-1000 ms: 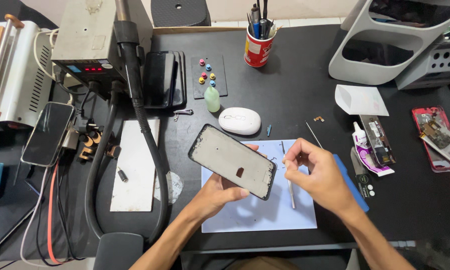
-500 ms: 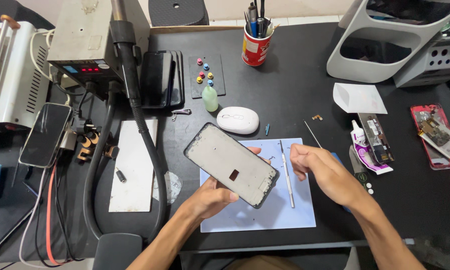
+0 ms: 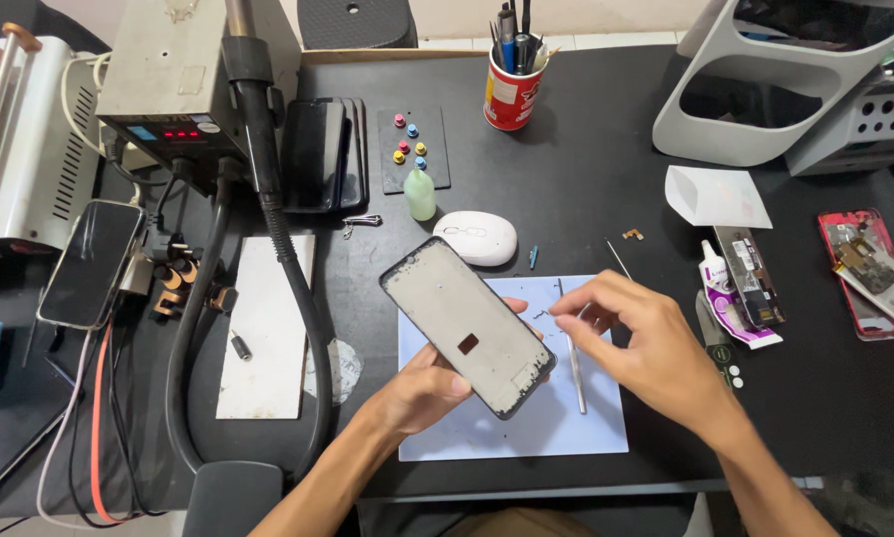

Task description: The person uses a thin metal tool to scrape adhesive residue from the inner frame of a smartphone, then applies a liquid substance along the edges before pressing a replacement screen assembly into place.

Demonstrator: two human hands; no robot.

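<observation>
Nearest me, over the pale blue mat [image 3: 507, 433], my left hand [image 3: 422, 393] grips the phone frame [image 3: 467, 325] from beneath, fingers curled round its lower edge, tilting it above the desk. Just right of it, my right hand [image 3: 646, 348] hovers over the mat, fingertips pinched together; whether they hold anything I cannot tell. Between both hands a thin metal tool [image 3: 572, 353] lies on the mat. Farther off sit a white mouse [image 3: 476, 238], a small green bottle [image 3: 419, 194] and a red pen cup [image 3: 512, 94].
</observation>
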